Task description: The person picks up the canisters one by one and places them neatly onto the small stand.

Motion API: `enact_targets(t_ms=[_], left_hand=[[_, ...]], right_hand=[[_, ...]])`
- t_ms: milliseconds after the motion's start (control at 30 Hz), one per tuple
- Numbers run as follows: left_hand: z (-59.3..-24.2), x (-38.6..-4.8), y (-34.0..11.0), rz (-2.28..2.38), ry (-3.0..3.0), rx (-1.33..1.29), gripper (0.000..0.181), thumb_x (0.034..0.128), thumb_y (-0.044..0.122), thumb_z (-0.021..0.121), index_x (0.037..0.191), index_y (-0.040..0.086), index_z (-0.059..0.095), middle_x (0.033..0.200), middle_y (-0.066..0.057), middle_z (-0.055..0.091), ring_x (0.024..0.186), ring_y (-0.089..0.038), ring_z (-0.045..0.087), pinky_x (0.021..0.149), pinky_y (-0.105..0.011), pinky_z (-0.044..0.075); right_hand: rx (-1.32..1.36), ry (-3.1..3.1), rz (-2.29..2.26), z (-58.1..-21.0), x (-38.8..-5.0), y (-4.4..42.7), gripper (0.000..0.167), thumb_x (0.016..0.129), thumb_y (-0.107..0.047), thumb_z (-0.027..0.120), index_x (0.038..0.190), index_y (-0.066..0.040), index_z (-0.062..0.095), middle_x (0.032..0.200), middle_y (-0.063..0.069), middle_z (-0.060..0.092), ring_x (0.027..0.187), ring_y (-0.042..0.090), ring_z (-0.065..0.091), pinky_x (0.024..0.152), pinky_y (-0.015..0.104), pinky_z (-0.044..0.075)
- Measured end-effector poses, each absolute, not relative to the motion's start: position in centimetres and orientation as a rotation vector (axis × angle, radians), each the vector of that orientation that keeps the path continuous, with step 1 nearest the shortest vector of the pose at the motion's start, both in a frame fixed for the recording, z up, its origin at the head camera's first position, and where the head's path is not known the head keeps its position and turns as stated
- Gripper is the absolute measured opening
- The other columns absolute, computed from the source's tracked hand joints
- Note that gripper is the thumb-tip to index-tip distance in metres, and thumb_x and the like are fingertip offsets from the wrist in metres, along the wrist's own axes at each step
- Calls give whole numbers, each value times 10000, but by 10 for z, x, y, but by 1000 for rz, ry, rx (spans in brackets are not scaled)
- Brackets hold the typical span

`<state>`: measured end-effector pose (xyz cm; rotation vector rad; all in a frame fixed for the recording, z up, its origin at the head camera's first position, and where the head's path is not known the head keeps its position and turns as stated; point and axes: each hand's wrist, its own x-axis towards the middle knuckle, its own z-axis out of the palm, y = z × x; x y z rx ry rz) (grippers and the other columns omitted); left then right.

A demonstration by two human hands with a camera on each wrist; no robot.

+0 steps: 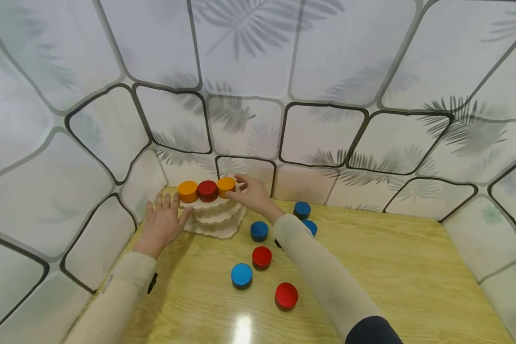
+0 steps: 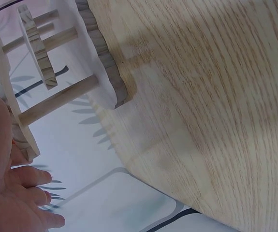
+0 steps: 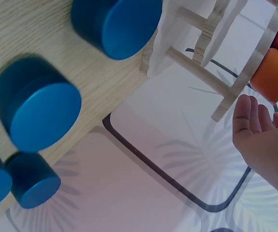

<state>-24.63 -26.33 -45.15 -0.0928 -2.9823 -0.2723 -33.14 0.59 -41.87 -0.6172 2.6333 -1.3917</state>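
A three-tier wooden stand with scalloped edges (image 1: 217, 232) is at the back left in the head view. On its top tier stand, side by side, an orange round tin (image 1: 188, 191), a dark red tin (image 1: 208, 190) and a second orange tin (image 1: 226, 187). My left hand (image 1: 162, 224) is at the stand's left end, fingers spread, beside the first orange tin. At the other end, my right hand (image 1: 253, 193) has its thumb and fingers apart around the right side of the second orange tin. Whether they touch it is unclear.
On the wooden table (image 1: 413, 277) lie several blue tins, among them one (image 1: 259, 231) near the stand and one (image 1: 241, 275) farther forward. Two red tins (image 1: 262, 257) are also there. A patterned white wall (image 1: 249, 126) closes off the back and sides.
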Motion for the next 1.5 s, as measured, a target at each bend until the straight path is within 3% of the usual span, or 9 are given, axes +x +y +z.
enact_targets(t_ms=[333,633,1267,1500], left_hand=[[-450,-247,-263,-262,-2980,-96,733,1145,475,354,1586,-110,346,1601,-414,342,1538,-604,228,1206,-792,179],[-451,-247,-265,-261,-2992,-89,749,1145,491,340,1591,-111,335,1611,-409,330,1543,-605,210,1205,-795,173],[-451,-247,-265,-258,-2990,-97,747,1143,491,343,1585,-112,346,1612,-410,326,1537,-606,225,1202,-799,170],[-451,-248,-264,-268,-2987,-106,760,1141,501,341,1585,-116,341,1607,-414,333,1533,-613,224,1195,-807,165]], right_hand=[[-685,2604,-1485,-421,-312,36,568,958,-305,773,1456,-91,602,1479,152,625,1301,316,632,1031,498,564],[-683,2522,-1479,-432,-295,57,512,971,-285,761,1432,-114,619,1428,77,657,1304,324,626,1052,441,556],[-717,2469,-1414,-470,-259,98,597,954,-286,801,1462,-46,599,1445,129,662,1298,331,641,1069,484,542],[-729,2459,-1376,-482,-251,106,580,960,-296,791,1456,-58,605,1415,101,680,1267,300,655,1050,427,555]])
